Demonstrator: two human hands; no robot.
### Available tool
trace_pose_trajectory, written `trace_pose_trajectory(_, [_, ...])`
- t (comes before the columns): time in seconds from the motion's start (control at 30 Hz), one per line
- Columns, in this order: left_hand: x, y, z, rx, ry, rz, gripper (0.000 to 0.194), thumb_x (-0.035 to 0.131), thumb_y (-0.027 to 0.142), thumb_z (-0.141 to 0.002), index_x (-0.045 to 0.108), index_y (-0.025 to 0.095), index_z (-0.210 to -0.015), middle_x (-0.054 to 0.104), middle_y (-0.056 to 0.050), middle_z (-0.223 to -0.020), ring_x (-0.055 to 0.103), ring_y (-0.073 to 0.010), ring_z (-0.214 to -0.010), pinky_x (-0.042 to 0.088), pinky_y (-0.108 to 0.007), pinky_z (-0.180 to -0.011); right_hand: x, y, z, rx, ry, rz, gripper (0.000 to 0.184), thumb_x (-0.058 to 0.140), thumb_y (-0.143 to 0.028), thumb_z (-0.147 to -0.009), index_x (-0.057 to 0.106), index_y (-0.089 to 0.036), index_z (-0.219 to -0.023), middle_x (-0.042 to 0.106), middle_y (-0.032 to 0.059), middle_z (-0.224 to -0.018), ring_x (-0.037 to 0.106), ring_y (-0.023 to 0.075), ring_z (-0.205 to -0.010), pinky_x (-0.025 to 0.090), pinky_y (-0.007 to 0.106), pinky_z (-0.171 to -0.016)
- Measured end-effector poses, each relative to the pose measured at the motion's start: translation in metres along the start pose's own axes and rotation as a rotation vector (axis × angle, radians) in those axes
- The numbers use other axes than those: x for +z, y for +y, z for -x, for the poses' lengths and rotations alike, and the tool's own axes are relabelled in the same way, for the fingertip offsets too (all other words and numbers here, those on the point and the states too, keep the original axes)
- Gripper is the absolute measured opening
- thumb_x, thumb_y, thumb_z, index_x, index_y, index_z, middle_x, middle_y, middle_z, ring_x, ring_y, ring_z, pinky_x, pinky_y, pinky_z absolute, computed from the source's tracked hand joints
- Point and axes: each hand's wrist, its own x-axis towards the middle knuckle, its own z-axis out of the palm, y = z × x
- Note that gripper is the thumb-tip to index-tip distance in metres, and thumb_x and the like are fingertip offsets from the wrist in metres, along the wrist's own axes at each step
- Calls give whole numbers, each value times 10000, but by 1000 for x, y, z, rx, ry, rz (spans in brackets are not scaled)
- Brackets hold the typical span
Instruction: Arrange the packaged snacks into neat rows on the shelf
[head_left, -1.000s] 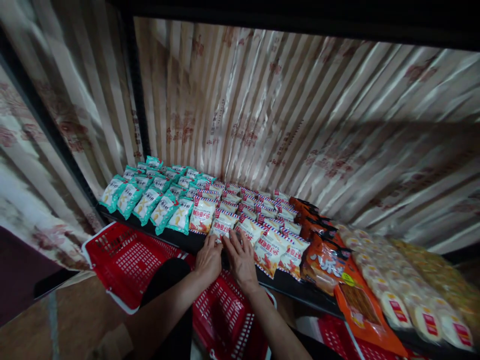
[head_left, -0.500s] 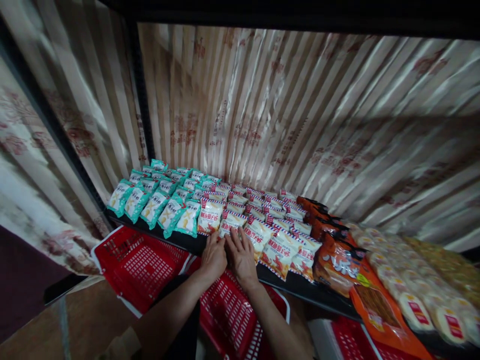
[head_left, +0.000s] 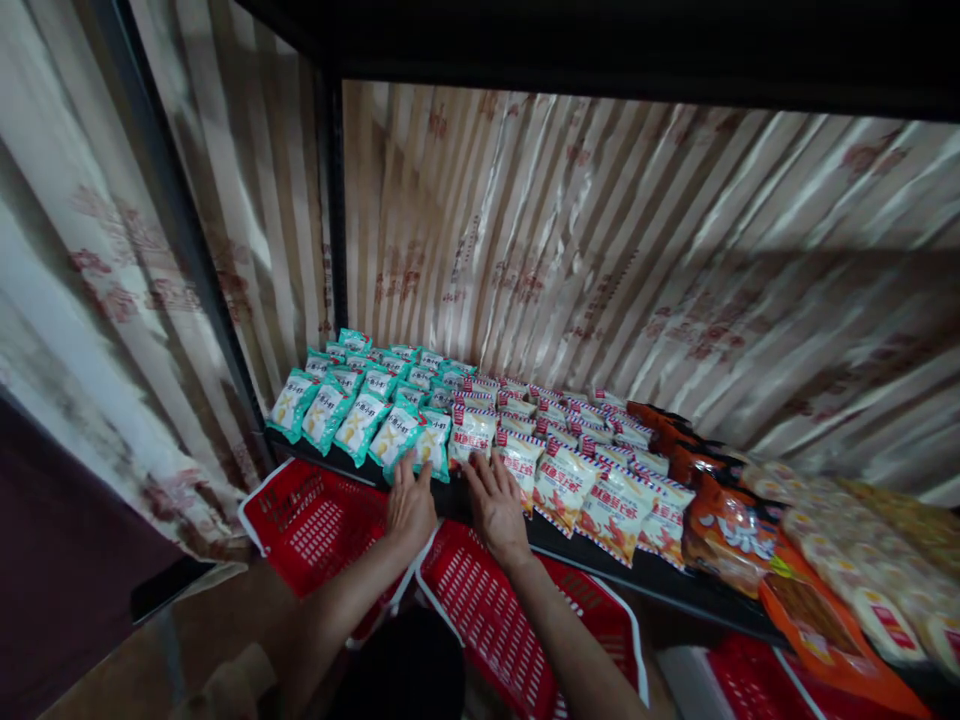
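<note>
On the dark shelf, several teal snack bags [head_left: 364,425] stand in rows at the left. Beside them are rows of white snack bags [head_left: 615,510] with red lettering and striped tops. My left hand [head_left: 411,508] has its fingers stretched out against the lower part of the rightmost front teal bag [head_left: 433,435]. My right hand [head_left: 498,508] is spread, palm down, its fingertips at the lower edge of the leftmost front white bag [head_left: 472,430]. Neither hand is closed round a bag.
Red plastic baskets [head_left: 319,525] with white rims sit below the shelf edge [head_left: 585,562]. To the right lie orange snack packs [head_left: 731,530] and round pale packaged items [head_left: 889,620]. A dark post [head_left: 336,210] and a pleated curtain [head_left: 525,230] close off the back.
The camera view has shifted left. My left hand has moved from the front white bags to the rightmost teal bag. My right hand has moved left to the first white bag.
</note>
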Motion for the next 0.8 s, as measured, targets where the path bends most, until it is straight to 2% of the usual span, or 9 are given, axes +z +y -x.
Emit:
trace_pose_trajectory(0.1, [-8, -26, -2, -29, -48, 0, 543, 407, -7, -750, 519, 113, -1268, 381, -162, -1362, 370, -276, -1280, 363, -388, -1056, 6, -9, -12, 44, -14, 19, 434, 406, -112, -886, 525, -194, -1295, 440, 105, -1416, 150, 283, -1407, 300, 478, -1047])
trace_pose_trajectory(0.23, [-14, -44, -4, -65, -111, 23, 544, 377, -8, -769, 518, 139, -1274, 409, -134, -1354, 386, -247, -1273, 369, -348, -1046, 4, -24, -19, 62, -27, 36, 449, 425, -86, -864, 536, -196, -1286, 421, 96, -1432, 136, 276, -1410, 290, 451, -1056])
trace_pose_trajectory(0.4, [-19, -50, -3, -68, -142, 53, 534, 386, -2, -772, 520, 129, -1272, 416, -131, -1360, 374, -246, -1286, 321, -364, -1078, -4, -52, -26, 52, -98, 3, 467, 416, -81, -868, 538, -244, -1289, 467, 71, -1399, 155, 280, -1399, 300, 476, -1038])
trace_pose_trajectory(0.57, [-17, -57, -2, -71, -159, 71, 526, 384, -1, -766, 526, 126, -1257, 461, -141, -1310, 476, -235, -1192, 373, -365, -1036, 5, -68, -28, 102, -172, -26, 471, 428, -84, -865, 538, -252, -1291, 492, 67, -1378, 295, 284, -1330, 341, 461, -997])
trace_pose_trajectory(0.8, [-11, -67, -11, 3, -181, 90, 506, 346, -11, -785, 517, 94, -1250, 506, -150, -1241, 513, -193, -1166, 374, -303, -1034, 25, -77, -24, 144, -110, -56, 464, 442, -48, -825, 600, -224, -1224, 438, 96, -1417, 383, 284, -1268, 415, 411, -931])
